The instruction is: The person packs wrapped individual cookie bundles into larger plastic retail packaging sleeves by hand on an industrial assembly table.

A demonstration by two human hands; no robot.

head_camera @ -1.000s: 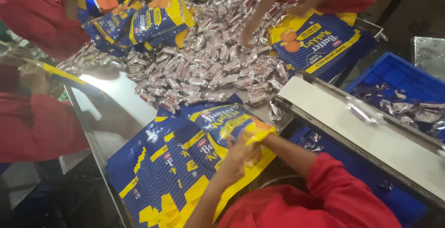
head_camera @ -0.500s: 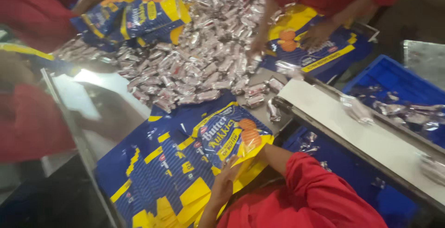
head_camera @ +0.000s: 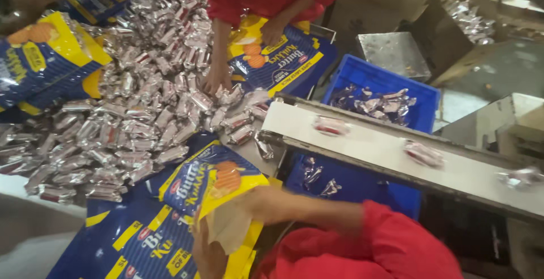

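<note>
I hold a blue and yellow biscuit bag [head_camera: 199, 180] by its open mouth, above a stack of flat bags of the same kind [head_camera: 136, 242]. My right hand [head_camera: 262, 203], at the end of a red sleeve, grips the bag's right edge. My left hand [head_camera: 207, 256] grips the lower lip of the opening from below. A large heap of silver-wrapped small packets [head_camera: 130, 114] lies just beyond the bag on the metal table.
A co-worker in red opposite has one hand [head_camera: 217, 79] in the heap and the other hand [head_camera: 274, 29] on another bag [head_camera: 283, 63]. A white conveyor belt [head_camera: 368, 146] carries packets at the right, over blue crates [head_camera: 391, 80]. More filled bags [head_camera: 39, 58] lie at the far left.
The bag has been lifted off the stack and its mouth pulled open between both hands. Packets have travelled along the belt. The view has shifted left over the heap.
</note>
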